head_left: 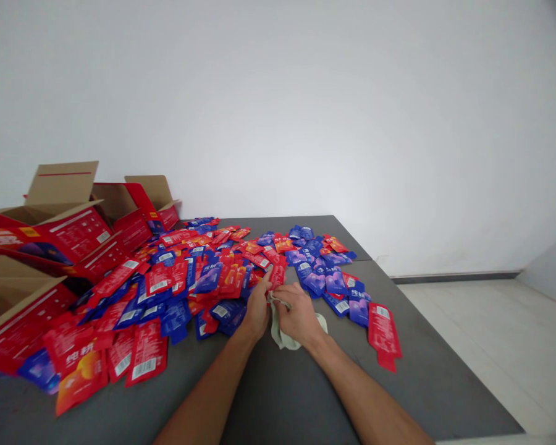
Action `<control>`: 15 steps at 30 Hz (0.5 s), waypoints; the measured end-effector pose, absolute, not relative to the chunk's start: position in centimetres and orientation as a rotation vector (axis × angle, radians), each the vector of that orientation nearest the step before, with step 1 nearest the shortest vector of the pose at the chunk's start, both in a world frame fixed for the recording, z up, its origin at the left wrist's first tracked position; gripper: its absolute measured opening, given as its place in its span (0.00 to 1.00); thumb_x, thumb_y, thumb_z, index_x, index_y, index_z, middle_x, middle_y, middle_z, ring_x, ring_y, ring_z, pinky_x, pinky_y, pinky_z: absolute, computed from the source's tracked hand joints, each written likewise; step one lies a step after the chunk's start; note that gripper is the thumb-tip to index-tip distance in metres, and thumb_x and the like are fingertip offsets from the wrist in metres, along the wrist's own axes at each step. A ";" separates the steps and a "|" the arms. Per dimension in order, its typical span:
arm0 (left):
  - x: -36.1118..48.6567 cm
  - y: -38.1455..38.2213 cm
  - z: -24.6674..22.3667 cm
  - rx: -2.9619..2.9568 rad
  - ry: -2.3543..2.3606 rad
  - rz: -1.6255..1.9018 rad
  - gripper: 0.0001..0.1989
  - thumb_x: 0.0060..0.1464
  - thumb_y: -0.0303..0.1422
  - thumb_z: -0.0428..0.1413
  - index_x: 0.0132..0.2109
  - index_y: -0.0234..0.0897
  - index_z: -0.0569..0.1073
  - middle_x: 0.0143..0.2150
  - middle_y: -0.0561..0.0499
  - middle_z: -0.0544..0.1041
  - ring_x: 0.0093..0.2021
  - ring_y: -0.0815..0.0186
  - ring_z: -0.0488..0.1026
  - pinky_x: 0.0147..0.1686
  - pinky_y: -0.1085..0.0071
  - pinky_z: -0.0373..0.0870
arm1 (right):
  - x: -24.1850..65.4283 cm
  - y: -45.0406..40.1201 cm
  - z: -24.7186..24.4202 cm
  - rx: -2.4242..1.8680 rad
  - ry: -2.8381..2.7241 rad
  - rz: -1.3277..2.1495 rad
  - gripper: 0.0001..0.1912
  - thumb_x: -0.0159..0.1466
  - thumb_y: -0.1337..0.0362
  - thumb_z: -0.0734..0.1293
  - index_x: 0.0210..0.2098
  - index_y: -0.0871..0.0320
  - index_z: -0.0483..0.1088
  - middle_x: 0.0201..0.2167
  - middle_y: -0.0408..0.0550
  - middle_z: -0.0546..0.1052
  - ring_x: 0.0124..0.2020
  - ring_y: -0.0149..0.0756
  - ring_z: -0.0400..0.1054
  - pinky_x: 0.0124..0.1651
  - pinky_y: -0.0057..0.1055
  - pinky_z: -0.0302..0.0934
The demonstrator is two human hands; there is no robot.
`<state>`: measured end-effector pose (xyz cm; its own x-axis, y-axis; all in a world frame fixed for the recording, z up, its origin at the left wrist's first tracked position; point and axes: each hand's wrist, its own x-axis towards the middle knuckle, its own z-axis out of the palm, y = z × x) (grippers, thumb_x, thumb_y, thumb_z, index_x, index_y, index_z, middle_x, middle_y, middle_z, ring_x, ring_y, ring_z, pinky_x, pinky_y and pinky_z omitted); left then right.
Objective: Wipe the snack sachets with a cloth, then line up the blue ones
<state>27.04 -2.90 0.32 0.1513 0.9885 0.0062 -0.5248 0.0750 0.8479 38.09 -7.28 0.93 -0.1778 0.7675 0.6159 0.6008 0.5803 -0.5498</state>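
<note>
My left hand is closed around the edge of a red pouch, its thumb pointing up along the pouch. Pressed close beside it, my right hand grips a pale grey-green cloth against the lower part of that pouch. The cloth's loose end hangs below and to the right of my right hand, down to the table. My fingers hide much of the pouch's lower part. Just beyond both hands lie blue pouches and more red ones.
The dark grey table carries a wide heap of red and blue pouches on its left and middle. Several open red cardboard boxes stand at the left. One red pouch lies apart near the right edge. A white wall rises behind.
</note>
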 end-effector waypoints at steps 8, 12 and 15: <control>26.6 0.5 0.1 1.734 1.458 1.268 0.30 0.54 0.32 0.54 0.64 0.35 0.64 0.64 0.42 0.68 0.65 0.55 0.62 0.64 0.59 0.55 | 40.4 -5.7 -0.1 -1.416 -1.718 0.124 0.13 0.59 0.73 0.64 0.42 0.59 0.76 0.41 0.52 0.78 0.46 0.41 0.70 0.53 0.35 0.62; 27.0 1.9 0.4 1.991 1.868 1.192 0.29 0.56 0.32 0.53 0.65 0.31 0.62 0.64 0.34 0.65 0.64 0.50 0.62 0.61 0.54 0.58 | 41.7 -5.0 0.0 -1.563 -1.620 0.075 0.15 0.59 0.71 0.64 0.45 0.63 0.75 0.42 0.55 0.78 0.46 0.42 0.71 0.53 0.34 0.62; 28.3 2.0 0.2 2.078 2.064 1.063 0.27 0.56 0.33 0.55 0.62 0.33 0.66 0.64 0.34 0.63 0.65 0.45 0.58 0.62 0.49 0.55 | 43.0 -4.6 0.0 -1.668 -1.576 0.023 0.14 0.59 0.71 0.64 0.43 0.64 0.76 0.41 0.56 0.78 0.45 0.43 0.71 0.52 0.34 0.62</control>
<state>28.34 2.00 0.25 -0.1104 0.8920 0.4383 0.8747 -0.1221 0.4690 42.97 -4.56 0.01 0.2158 0.8374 0.5023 0.8220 0.1218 -0.5563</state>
